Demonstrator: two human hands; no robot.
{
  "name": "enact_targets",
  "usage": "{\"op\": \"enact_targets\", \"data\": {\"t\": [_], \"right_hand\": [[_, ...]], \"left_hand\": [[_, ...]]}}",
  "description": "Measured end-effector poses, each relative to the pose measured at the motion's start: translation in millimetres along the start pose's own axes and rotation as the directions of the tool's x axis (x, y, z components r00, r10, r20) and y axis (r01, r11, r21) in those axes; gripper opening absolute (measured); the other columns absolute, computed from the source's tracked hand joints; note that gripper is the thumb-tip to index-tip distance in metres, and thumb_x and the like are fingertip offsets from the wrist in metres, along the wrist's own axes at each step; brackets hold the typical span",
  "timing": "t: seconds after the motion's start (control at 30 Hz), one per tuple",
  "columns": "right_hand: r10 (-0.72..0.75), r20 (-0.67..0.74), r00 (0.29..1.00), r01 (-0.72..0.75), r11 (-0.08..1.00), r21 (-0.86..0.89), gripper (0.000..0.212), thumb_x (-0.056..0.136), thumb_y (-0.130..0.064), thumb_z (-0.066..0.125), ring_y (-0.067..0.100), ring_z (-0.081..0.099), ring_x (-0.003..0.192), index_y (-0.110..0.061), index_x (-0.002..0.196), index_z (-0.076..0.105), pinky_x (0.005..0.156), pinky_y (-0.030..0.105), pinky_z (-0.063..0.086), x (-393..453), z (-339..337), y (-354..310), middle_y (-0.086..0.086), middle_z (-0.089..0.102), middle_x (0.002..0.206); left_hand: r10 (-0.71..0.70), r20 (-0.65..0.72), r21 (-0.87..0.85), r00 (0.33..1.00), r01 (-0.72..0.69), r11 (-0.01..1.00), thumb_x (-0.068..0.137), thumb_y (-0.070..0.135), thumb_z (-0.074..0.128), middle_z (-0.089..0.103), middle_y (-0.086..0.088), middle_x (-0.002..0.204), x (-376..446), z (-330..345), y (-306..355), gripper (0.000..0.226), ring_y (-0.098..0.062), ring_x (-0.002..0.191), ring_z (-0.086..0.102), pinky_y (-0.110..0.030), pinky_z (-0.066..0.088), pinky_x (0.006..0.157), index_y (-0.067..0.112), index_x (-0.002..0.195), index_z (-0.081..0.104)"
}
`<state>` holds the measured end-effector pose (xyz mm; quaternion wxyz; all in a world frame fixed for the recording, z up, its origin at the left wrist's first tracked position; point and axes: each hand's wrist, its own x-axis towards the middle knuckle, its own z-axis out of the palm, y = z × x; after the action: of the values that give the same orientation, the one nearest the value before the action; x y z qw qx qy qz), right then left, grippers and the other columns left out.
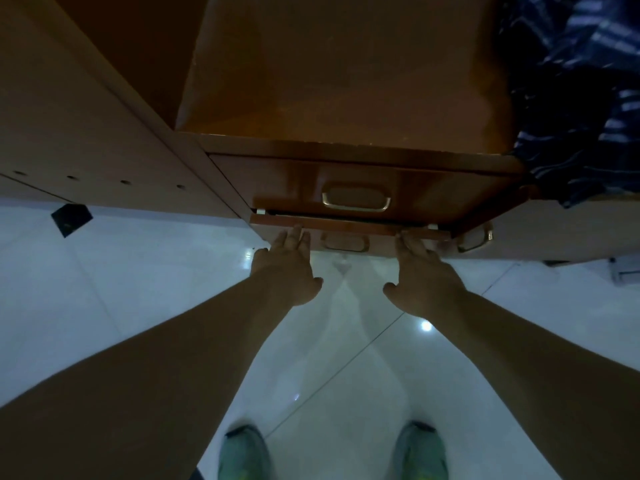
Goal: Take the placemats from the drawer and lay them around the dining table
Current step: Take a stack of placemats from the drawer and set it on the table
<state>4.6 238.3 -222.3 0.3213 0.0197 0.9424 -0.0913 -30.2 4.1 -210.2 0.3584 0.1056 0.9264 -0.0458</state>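
Both my hands lie flat, fingers straight, holding nothing: left hand point(289, 271) and right hand point(424, 277) press the top edge of the lower drawer point(346, 225), barely ajar. No placemats show; presumably inside. Glossy hard wood, stiff; its curved metal handle point(344, 243) looks the surer grip.
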Motion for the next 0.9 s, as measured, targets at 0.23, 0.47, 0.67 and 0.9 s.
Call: {"op": "enact_targets", "data": {"t": [0.23,0.47,0.67,0.9], "right_hand": [[0.038,-0.053,0.998,-0.040,0.998,-0.038,0.100,0.083,-0.047,0.064,0.029,0.005,0.152,-0.017,0.159,0.006,0.120,0.047,0.015,18.3,-8.7,-4.6,0.005,0.007,0.166],[0.023,-0.124,0.992,-0.013,0.997,0.081,0.091,0.083,-0.040,0.067,0.029,0.023,0.146,-0.017,0.156,0.018,0.115,0.044,0.031,-0.7,4.6,-0.3,0.007,0.024,0.160],[0.007,-0.094,0.996,-0.001,0.997,0.073,0.091,0.084,-0.039,0.064,0.028,0.021,0.148,-0.016,0.156,0.014,0.116,0.043,0.031,-22.5,23.9,0.0,0.006,0.021,0.160],[0.020,-0.065,0.998,-0.020,1.000,0.008,0.079,0.082,-0.046,0.060,0.029,0.029,0.137,-0.016,0.147,0.026,0.112,0.043,0.029,-31.2,31.8,-5.0,0.007,0.032,0.149]], "left_hand": [[-0.031,-0.035,-0.046,0.999,0.029,0.999,0.094,0.057,0.052,-0.011,-0.001,0.170,18.0,-7.1,-1.1,0.099,-0.026,0.156,-0.004,-0.052,0.025,0.118,0.016,0.161,-0.007],[0.023,-0.135,-0.045,0.991,-0.030,0.999,0.093,0.058,0.054,0.011,-0.008,0.169,0.3,7.2,-2.8,0.093,-0.029,0.156,0.009,-0.052,0.028,0.119,0.012,0.161,0.010],[0.042,-0.129,-0.021,0.991,-0.046,0.999,0.092,0.060,0.054,0.009,-0.008,0.169,-19.3,33.1,-7.0,0.096,-0.030,0.155,0.009,-0.050,0.028,0.118,0.012,0.161,0.006],[0.058,-0.198,0.019,0.979,-0.055,0.998,0.090,0.063,0.050,0.044,-0.008,0.147,-24.7,32.5,-6.3,0.076,-0.030,0.134,0.044,-0.045,0.041,0.107,0.014,0.146,0.036]]}}
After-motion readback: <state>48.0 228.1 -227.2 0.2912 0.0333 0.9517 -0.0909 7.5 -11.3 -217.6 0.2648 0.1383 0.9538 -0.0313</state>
